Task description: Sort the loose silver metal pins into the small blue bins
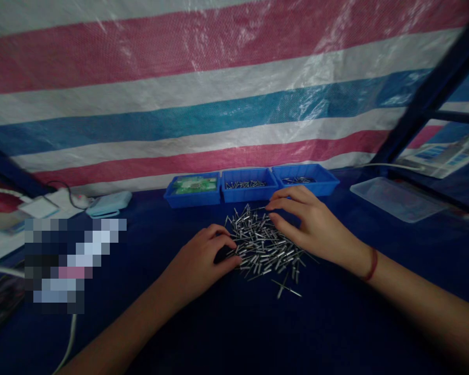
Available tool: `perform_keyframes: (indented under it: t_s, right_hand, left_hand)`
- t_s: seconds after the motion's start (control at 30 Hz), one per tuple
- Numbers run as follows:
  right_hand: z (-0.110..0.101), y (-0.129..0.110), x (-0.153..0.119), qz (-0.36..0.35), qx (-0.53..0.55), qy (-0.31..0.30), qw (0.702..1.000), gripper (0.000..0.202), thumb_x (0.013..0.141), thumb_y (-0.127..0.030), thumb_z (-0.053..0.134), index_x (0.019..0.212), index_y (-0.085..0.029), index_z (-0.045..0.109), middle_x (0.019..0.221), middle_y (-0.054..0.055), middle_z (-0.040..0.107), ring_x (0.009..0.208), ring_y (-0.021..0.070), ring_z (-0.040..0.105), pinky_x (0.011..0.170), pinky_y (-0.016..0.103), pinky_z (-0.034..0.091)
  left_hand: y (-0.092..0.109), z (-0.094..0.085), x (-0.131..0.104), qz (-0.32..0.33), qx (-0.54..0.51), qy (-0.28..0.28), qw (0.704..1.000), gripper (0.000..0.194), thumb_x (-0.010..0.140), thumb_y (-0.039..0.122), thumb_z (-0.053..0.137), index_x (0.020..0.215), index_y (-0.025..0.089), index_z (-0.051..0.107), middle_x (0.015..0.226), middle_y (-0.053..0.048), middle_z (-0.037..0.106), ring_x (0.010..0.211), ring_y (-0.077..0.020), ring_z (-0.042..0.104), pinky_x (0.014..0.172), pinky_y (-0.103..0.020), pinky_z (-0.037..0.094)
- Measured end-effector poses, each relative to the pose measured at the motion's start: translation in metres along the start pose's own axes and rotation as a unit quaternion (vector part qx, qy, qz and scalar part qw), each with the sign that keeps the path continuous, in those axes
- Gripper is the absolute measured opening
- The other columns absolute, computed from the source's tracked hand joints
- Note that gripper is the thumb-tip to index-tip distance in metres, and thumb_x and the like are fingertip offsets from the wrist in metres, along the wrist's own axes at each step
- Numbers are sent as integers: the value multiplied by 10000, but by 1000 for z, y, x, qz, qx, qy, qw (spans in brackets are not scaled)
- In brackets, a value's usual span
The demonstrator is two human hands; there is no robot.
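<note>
A loose pile of silver blind rivets point(261, 242), each with a thin stem, lies on the dark blue table top. At the left edge of the pile is my left hand point(207, 255), its fingers curved and apart, with thumb and forefinger tips touching the nearest rivets. My right hand point(312, 224) reaches over the pile's right side, palm down. Its fingers are spread, and a rivet stem lies close to the forefinger tip. I see nothing clearly gripped in either hand. A few stray rivets point(285, 289) lie crossed in front of the pile.
Behind the pile stand three blue bins: the left bin point(193, 198) holds a green-and-clear plastic bag, the middle bin point(244, 195) and right bin point(324, 185) hold rivets. A clear plastic lid point(398, 199) lies at right. A light-blue case point(109, 203) and white cable point(69, 338) are at left.
</note>
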State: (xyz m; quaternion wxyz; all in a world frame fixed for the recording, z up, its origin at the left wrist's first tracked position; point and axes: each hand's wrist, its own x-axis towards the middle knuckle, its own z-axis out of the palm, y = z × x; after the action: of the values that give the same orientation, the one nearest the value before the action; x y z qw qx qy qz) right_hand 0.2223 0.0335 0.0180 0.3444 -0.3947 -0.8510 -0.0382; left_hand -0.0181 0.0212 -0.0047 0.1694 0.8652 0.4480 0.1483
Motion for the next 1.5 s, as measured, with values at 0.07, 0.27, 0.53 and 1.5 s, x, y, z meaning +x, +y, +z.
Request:
perform_keyframes:
  t_s: [0.07,0.27,0.53,1.5]
  right_hand:
    - [1,-1,0,-1,6,-8,1000,174,856,-224,519,927,-141,654,982,100,627,942,214,558,862,376,444]
    - [4,-7,-2,10,48,-30,998,149,857,-209,518,885,-154,654,960,86,632,919,195,565,841,354,457]
    - [10,-8,-3,33,117,-55,991,132,848,-201,530,868,-157,653,937,70,632,918,183,568,833,349,456]
    - [9,-44,-5,122,341,15,932,63,794,-171,621,826,-183,674,847,35,630,734,125,596,607,272,472]
  left_hand:
    - [0,0,0,7,-8,0,1000,165,853,359,558,939,234,623,1104,-30,548,988,-205,548,905,-406,438]
    - [3,0,2,3,-13,13,1000,171,876,356,522,918,223,622,1061,-36,562,964,-202,551,884,-408,440]
    - [1,8,6,23,-24,56,998,121,880,264,525,850,202,625,1029,-29,572,935,-189,556,858,-389,439]
    - [28,8,-1,32,-209,164,964,78,890,247,502,919,235,573,1053,-25,485,942,-156,510,713,-278,436]
